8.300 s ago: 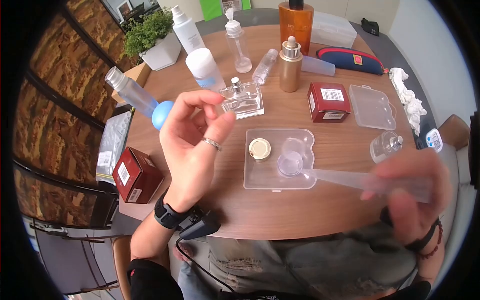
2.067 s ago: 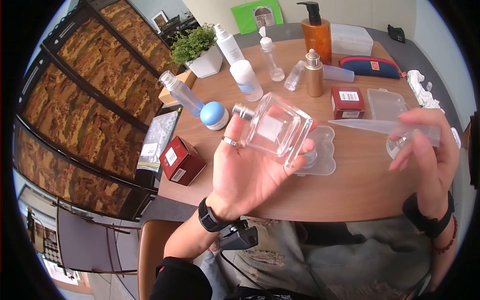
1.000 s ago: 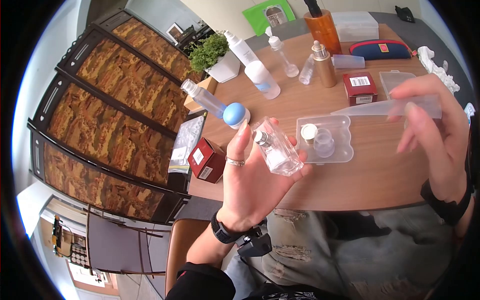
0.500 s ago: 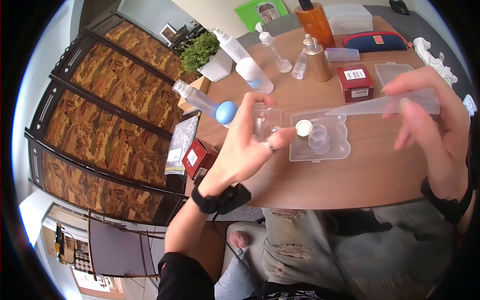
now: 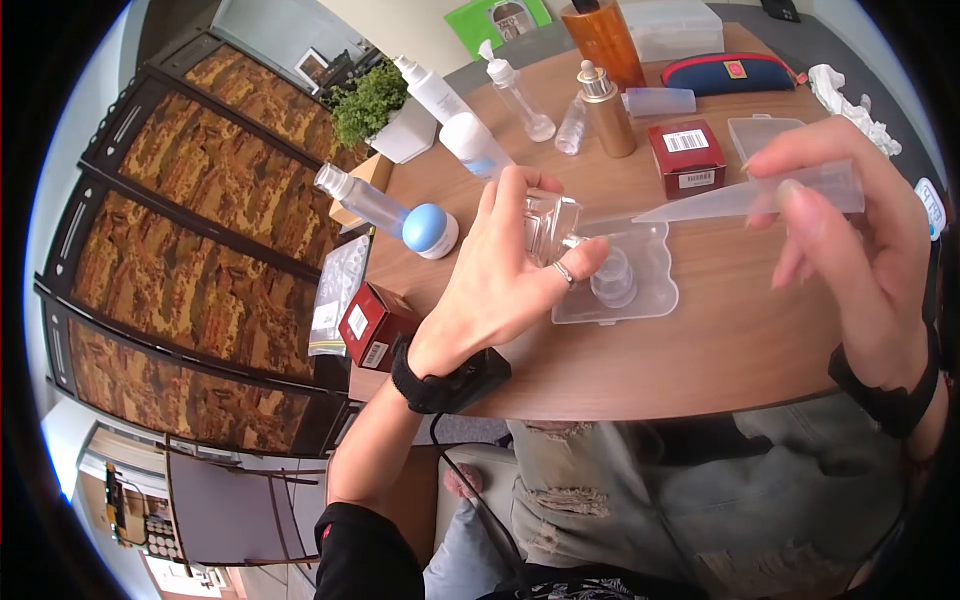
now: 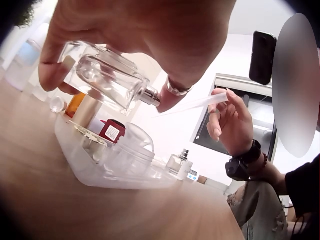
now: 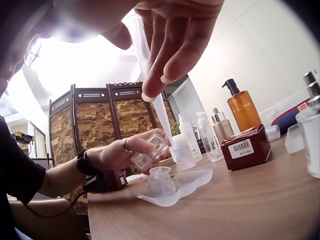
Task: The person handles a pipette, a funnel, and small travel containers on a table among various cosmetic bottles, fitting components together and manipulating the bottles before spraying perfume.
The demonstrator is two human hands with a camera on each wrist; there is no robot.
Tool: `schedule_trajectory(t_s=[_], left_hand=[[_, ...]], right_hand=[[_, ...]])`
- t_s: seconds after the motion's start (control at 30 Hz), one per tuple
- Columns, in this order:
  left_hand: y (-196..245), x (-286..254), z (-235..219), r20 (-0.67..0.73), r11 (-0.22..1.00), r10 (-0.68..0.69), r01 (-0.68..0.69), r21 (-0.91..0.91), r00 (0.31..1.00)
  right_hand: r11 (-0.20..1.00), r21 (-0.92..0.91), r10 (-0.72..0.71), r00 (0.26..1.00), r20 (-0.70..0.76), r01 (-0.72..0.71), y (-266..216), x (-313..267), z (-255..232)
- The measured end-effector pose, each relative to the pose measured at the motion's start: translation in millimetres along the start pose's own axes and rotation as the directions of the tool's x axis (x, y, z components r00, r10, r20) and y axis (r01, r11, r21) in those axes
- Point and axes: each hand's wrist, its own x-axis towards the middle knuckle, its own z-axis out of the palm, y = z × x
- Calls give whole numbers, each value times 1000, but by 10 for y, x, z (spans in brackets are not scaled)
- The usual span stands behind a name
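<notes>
Orange pump bottle (image 5: 603, 35) cut off at the head view's top edge — gold cap behind the left hand (image 5: 500, 290).

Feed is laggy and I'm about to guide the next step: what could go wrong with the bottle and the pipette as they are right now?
The left hand holds the square glass bottle tipped over above the clear tray, sprayer end low; a slip could drop it onto the small clear cup.

The right hand holds the long pipette in the air, its tip close to the bottle; a nudge could miss the neck or drip onto the table.
</notes>
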Motion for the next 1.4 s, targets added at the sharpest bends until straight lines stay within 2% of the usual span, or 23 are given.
schedule_trajectory(t_s=[0.07,0.13,0.17,0.23,0.33,0.37,0.4,0.47,0.57,0.67,0.83,0.9,0.97,1.03,1.1,1.13,1.17,1.2,1.23,1.27,1.33,1.37,1.4], left_hand=[[-2,-11,-43,1,998,-37,37,-48,999],[-37,-44,-96,-28,963,-90,80,-257,996],[-100,-55,-146,-27,963,-87,77,-259,996],[-240,-86,-232,57,808,-182,183,-561,982],[-191,-139,-270,66,689,-275,244,-682,959],[-162,-154,-285,55,655,-316,259,-710,947],[-177,-157,-308,47,655,-317,254,-711,947],[-228,-118,-323,146,520,-322,304,-798,935],[-369,-58,-328,242,413,-264,336,-846,934],[-476,12,-318,238,447,-219,315,-837,946],[-370,127,-291,189,519,-247,295,-802,950],[-385,193,-318,236,389,-229,311,-867,944],[-427,243,-331,255,373,-220,323,-870,942],[-528,305,-351,269,530,-122,292,-796,955],[-529,329,-366,292,529,-86,292,-797,952],[-496,315,-344,255,535,-129,284,-796,958],[-475,317,-292,227,533,-165,280,-799,960],[-484,327,-267,277,493,-131,305,-814,952],[-514,328,-260,313,463,-97,321,-826,945],[-566,311,-232,318,486,-90,320,-813,944],[-586,305,-218,324,570,-137,342,-747,936],[-496,326,-193,299,670,-158,325,-667,941],[-501,367,-171,305,630,-178,347,-695,935]], right_hand=[[1000,-14,4,1000,9,-4,-25,8,-26],[999,-31,14,1000,17,-14,-27,13,-32],[1000,-30,4,1000,20,-4,-23,9,-37],[999,-44,7,1000,23,-6,-7,-9,-49],[999,0,-45,998,43,45,17,11,-39],[1000,7,13,999,41,-13,14,8,-33],[997,15,71,997,41,-71,12,6,-25],[999,12,41,998,53,-42,11,11,-26],[1000,21,13,997,81,-15,50,8,-47],[1000,20,11,996,88,-13,84,12,-113],[998,-7,55,998,42,-55,127,47,-132],[997,-16,74,996,43,-73,113,59,-148],[999,-11,53,998,19,-53,107,59,-130],[1000,-6,25,1000,-3,-25,118,67,-128],[998,44,44,998,52,-46,133,50,-169],[996,5,86,995,49,-86,156,28,-153],[996,70,50,999,2,-50,200,33,-88],[992,126,15,999,-49,-9,210,30,-74],[996,88,24,1000,9,-24,164,36,-109],[998,63,17,998,58,-21,133,62,-126],[992,-49,-111,991,78,115,202,58,-161],[992,-79,-99,993,58,103,206,44,-161],[997,-2,-83,995,62,83,202,32,-155]])
